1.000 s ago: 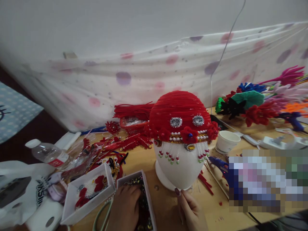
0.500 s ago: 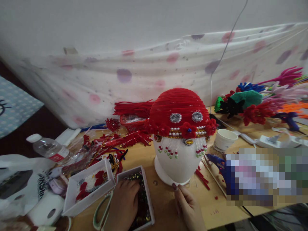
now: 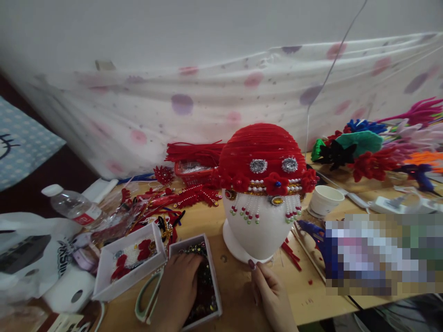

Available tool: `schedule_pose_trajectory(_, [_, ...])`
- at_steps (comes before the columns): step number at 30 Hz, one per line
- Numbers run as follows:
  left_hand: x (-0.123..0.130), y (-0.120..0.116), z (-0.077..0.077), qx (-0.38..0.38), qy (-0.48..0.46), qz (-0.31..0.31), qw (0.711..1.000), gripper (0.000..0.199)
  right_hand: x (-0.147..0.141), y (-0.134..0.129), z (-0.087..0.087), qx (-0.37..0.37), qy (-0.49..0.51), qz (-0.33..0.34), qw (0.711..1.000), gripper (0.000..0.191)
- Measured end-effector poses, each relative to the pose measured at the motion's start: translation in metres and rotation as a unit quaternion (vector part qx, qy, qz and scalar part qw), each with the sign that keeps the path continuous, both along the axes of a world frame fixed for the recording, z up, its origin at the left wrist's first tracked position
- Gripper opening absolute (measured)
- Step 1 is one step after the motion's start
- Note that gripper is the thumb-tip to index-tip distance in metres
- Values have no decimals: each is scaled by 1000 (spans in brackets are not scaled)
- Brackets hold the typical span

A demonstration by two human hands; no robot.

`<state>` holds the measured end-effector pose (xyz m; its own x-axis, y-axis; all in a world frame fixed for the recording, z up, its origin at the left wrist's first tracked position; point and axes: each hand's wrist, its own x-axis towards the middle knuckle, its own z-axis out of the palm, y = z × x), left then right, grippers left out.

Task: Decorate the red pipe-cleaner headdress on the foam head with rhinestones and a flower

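My left hand [image 3: 180, 286] reaches into a white box [image 3: 215, 295] of dark, shiny beads [image 3: 206, 288]. Its fingers are bent and held together, the tips hidden among the beads. My right hand [image 3: 269, 293] is closed in a pinch just in front of the white mannequin head's base; whatever it holds is too small to make out. On the mannequin head [image 3: 258, 235] sits a red ribbed cap [image 3: 259, 143] with red flowers, silver ornaments, pearl strands and hanging bead fringes. Scissors [image 3: 147, 295] lie partly under my left wrist.
Left are a second white box [image 3: 129, 281] with red flowers and pearls, a plastic bottle [image 3: 74, 206] and a paper roll [image 3: 69, 290]. Behind is a red basket [image 3: 195, 175]. Right are a paper cup [image 3: 324, 201], a blue glue gun [image 3: 311, 229] and a power strip [image 3: 389, 204].
The view has shifted slightly. My left hand stays in the bead box with its fingers moved a little; my right hand keeps its pinch in nearly the same place.
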<state>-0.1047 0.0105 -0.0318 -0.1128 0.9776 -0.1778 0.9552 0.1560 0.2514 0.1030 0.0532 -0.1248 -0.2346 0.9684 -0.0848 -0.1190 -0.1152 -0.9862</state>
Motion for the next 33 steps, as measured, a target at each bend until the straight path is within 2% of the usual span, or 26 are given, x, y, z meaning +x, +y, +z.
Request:
schedule_pose_trajectory(13, [2,-1,3,-1,20,2,1000,50,-5,1,29,-6,-20,-7,1000,66])
schedule_pose_trajectory(21, [1,-2,4,11,17,10,1000,49,-5,1,30,-8,-23,-7,1000,66])
schedule_pose_trajectory(24, [-3,-3,3,62,-52,26,996,44,-5,1,30,-6,-21,-7,1000,66])
schedule_pose_trajectory(27, [-12,-7,0,146,-128,51,980,31,-4,1,28,-2,-20,-6,1000,66])
schedule_pose_trajectory(30, [-20,-12,-5,226,-157,76,958,24,-4,0,25,-2,-19,-7,1000,65])
schedule_pose_trajectory(33, [-25,-18,-12,281,-159,72,944,22,-4,0,21,-3,-19,-9,1000,64])
